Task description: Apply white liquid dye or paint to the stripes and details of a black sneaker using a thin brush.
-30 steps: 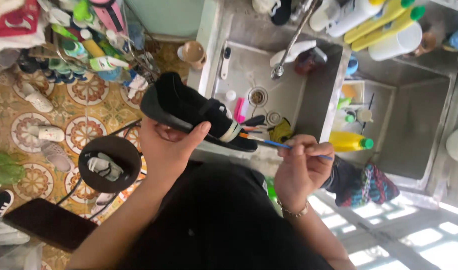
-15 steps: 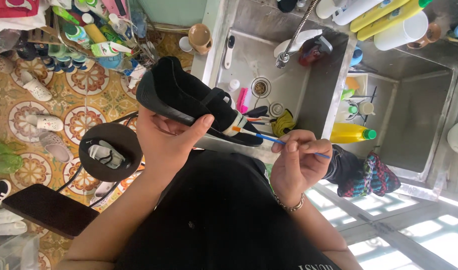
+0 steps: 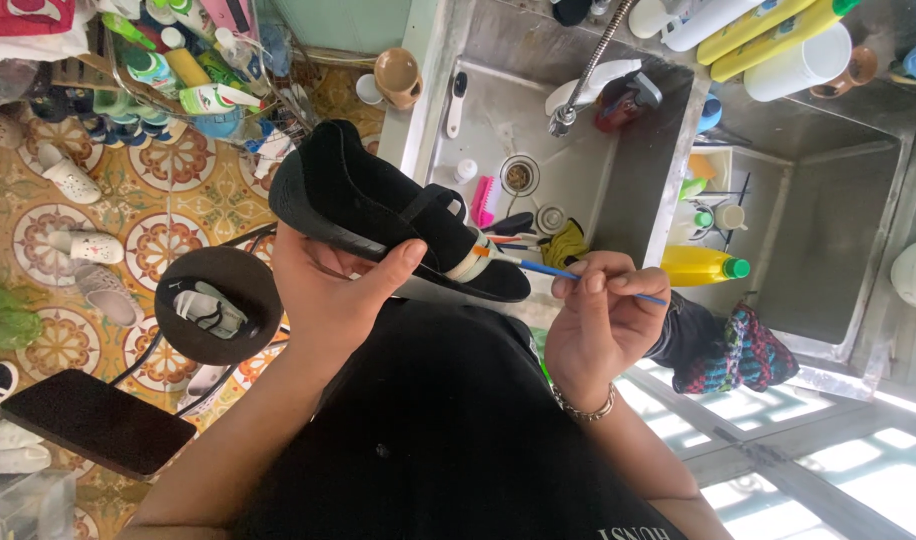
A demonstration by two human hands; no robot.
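Observation:
My left hand [image 3: 333, 290] grips a black shoe [image 3: 378, 215] from beneath, thumb pressed on its side, sole edge turned toward me. A white strap or tape band wraps the shoe near its right end. My right hand [image 3: 603, 320] pinches a thin blue-handled brush [image 3: 553, 270] whose orange-ringed tip touches the shoe beside that white band. Both hands are held in front of my black shirt, over the front edge of a steel sink [image 3: 618, 200].
The sink holds a pink brush [image 3: 484, 200], a drain, small bottles and a faucet [image 3: 578, 75]. A yellow bottle [image 3: 703, 266] lies by the second basin. Bottles and sandals crowd the tiled floor at left; a round black stool [image 3: 218, 305] and dark flat slab [image 3: 98, 422] stand nearby.
The shoe and both hands have shifted slightly left and lower in view. The brush tip has moved along the shoe to the white band.

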